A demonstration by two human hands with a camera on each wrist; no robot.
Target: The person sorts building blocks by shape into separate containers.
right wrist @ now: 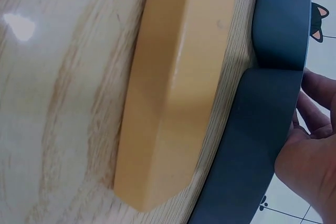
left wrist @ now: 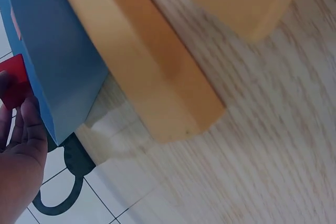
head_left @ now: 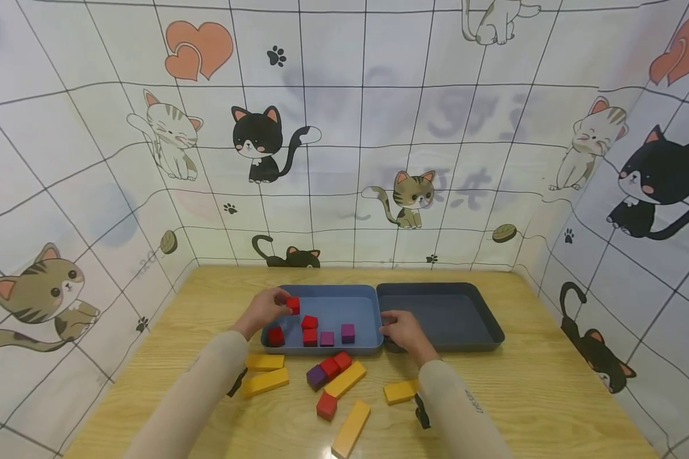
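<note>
In the head view my left hand (head_left: 266, 309) pinches a red block (head_left: 293, 306) over the left side of the blue tray (head_left: 344, 299). Fingers and thumb are on this red block (left wrist: 18, 82) in the left wrist view as well. Inside the tray lie more red blocks (head_left: 275, 336) and two purple blocks (head_left: 348, 333). My right hand (head_left: 403, 328) is where the blue tray meets the dark grey tray (head_left: 448, 319), its fingers loosely bent at the adjoining rims. No block shows between those fingers; the right wrist view has the tray wall (right wrist: 252, 124) partly hiding them.
Before the trays lie several yellow bars (head_left: 351, 428), one of them (head_left: 400, 391) beside my right forearm. A loose purple block (head_left: 316, 377) touches a row of red blocks (head_left: 330, 367); another red block (head_left: 326, 405) lies nearer. A cat-printed cloth (head_left: 333, 127) hangs behind the table.
</note>
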